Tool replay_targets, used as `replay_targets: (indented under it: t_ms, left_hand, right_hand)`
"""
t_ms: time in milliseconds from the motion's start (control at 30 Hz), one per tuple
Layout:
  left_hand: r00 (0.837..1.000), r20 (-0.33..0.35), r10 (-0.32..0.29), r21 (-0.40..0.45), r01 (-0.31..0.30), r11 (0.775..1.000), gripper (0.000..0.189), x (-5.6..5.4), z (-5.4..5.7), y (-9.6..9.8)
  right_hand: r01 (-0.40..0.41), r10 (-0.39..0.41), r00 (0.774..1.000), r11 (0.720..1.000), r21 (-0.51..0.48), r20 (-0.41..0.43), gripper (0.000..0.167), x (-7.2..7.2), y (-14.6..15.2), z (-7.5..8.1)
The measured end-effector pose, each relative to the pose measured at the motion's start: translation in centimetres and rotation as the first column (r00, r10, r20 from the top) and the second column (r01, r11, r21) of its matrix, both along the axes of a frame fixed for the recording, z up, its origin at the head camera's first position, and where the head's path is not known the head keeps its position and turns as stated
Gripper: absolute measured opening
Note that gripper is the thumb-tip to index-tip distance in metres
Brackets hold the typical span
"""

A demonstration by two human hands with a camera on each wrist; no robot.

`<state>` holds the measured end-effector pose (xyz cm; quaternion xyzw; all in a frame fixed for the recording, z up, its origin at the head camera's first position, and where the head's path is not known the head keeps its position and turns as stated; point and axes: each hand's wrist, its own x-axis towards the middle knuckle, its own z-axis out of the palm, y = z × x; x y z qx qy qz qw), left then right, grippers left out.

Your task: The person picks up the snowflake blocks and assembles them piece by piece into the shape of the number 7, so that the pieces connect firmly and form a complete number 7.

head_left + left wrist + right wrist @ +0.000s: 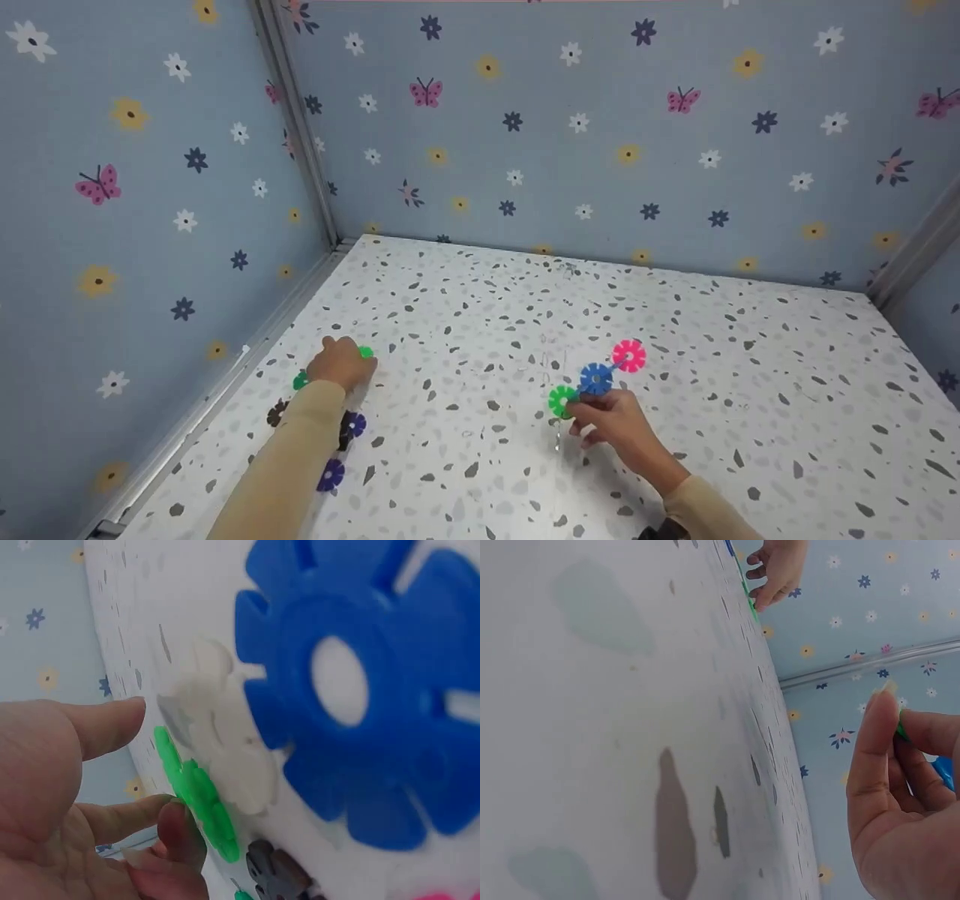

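My right hand (619, 427) pinches the green snowflake disc (561, 402) between thumb and fingers, above the speckled table. That disc is joined in a chain with a blue snowflake disc (596, 379) and a pink one (628, 355). In the right wrist view only slivers of the green and blue show behind the fingers. At the left, my left hand (341, 364) reaches down to a bright green disc (196, 795) on the table. Its fingertips touch that disc's edge, while the thumb stands apart from it.
Around the left hand lie a dark green disc (300, 380), a brown disc (277, 412) and two purple-blue discs (330, 475). A white disc (232, 742) and a large blue disc (397, 787) are close to the left wrist camera. Patterned walls (525, 135) border the table.
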<state>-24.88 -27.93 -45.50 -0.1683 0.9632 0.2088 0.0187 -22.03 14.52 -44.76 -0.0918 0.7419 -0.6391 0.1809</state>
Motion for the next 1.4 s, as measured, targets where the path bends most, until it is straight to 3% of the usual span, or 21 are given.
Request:
replay_targets:
  t_ms: [167,500,700,867,1167,1400]
  left_hand:
    - [0.999,0.051,0.014,0.049,-0.017,0.999,0.045,-0.5,-0.1,-0.6]
    - [0.999,-0.036,0.026,0.157,-0.02,0.987,0.044,-0.5,0.1,-0.6]
    - [0.991,-0.131,-0.003,0.179,0.027,0.983,0.029,-0.5,-0.1,0.5]
    - [0.987,-0.156,-0.022,0.2,0.054,0.978,0.019,-0.4,-0.3,1.8]
    - [0.954,-0.27,-0.129,0.308,0.213,0.927,0.01,-0.5,-0.6,5.0]
    - [0.941,-0.293,-0.169,0.318,0.263,0.911,0.008,-0.5,-0.3,7.4]
  right_hand:
    - [0.074,-0.075,0.997,0.997,-0.034,-0.006,0.023,-0.4,-0.4,-2.2]
    - [0.084,-0.082,0.996,0.996,-0.041,0.045,0.025,-0.5,-0.6,-2.0]
    - [0.106,-0.103,0.993,0.993,-0.043,0.06,0.025,-0.7,-0.6,-2.0]
    - [0.114,-0.109,0.991,0.992,-0.055,0.084,0.023,-0.6,-0.9,-2.0]
    - [0.15,-0.141,0.984,0.985,-0.079,0.113,0.023,-0.6,-0.7,-2.3]
    - [0.158,-0.147,0.983,0.982,-0.105,0.107,0.024,-0.7,-0.8,-2.4]
